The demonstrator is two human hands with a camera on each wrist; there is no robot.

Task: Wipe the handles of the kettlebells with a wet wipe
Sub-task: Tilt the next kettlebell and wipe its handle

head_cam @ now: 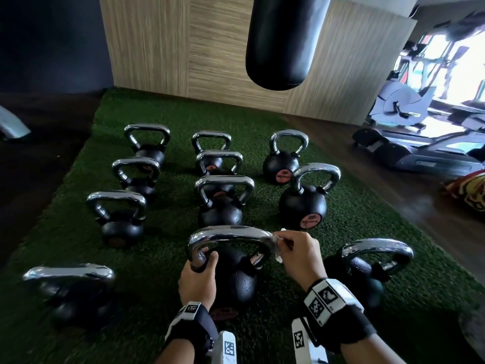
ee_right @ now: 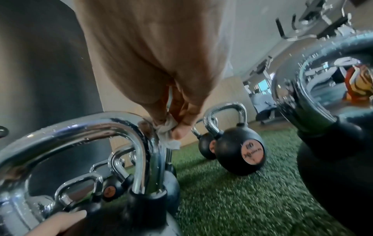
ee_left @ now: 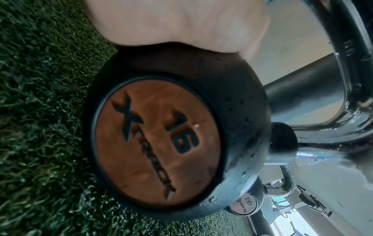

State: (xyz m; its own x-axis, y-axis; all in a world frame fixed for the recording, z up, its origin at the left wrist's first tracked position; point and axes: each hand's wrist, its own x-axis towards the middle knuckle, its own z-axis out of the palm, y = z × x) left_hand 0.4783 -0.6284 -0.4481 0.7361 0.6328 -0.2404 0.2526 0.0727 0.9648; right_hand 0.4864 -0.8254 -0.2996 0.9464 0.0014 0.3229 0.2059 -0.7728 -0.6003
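Here the kettlebell (head_cam: 232, 279) being cleaned stands near the front edge of the green turf mat (head_cam: 162, 258), in the middle of the front row. It has a black, pitted ball and a thick chrome handle (head_cam: 231, 233) beaded with water; the left wrist view shows a round orange badge (ee_left: 155, 142) on its side marked 16. The left hand (head_cam: 198, 279) is curled around the left leg of the handle, thumb and fingers wrapped about the metal. The right hand (head_cam: 301, 254) pinches a small crumpled white wipe (ee_right: 166, 133) between thumb and fingertips and presses it against the handle's right bend. Another large kettlebell (head_cam: 367, 266) stands just beside the right hand at the mat's right edge, and a blurred one (head_cam: 70, 290) sits toward the left edge. More kettlebells (head_cam: 217, 200) stand in three rows behind, toward the back edge. A black punching bag (head_cam: 283, 40) hangs above the back edge before a wood-panelled wall (head_cam: 168, 43), and exercise machines (head_cam: 409, 119) stand off the mat at the right.
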